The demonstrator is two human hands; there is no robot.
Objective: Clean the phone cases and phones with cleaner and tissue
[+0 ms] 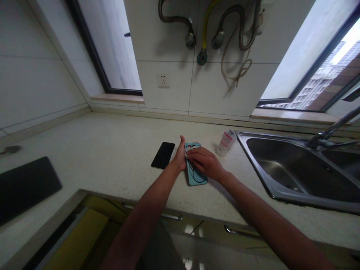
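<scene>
On the countertop (112,144), at its left end: a small dark object (11,149), too blurred to make out, and, towards the front edge, a flat black panel (26,187), cut off by the view's left side. Farther right, between front and back edges: a black phone (163,155), flat and slanted, just beside the left wrist. Left hand (180,157): rests along the left edge of a blue case (199,179), thumb stretched out, other fingers mostly hidden; whether clamped on the case, cannot tell. Case: lies nearer the countertop's front edge than its back, upper part partly covered, with a dark cord (194,177) looped over it. Right hand (206,161): close beside the left, fingers bent and together over a whitish item (191,149) on the case; whether pinched tight, cannot tell. Beyond, near the sink's left rim: a tilted clear cup (226,143). At right: a metal sink (260,172), cut off by the view.
</scene>
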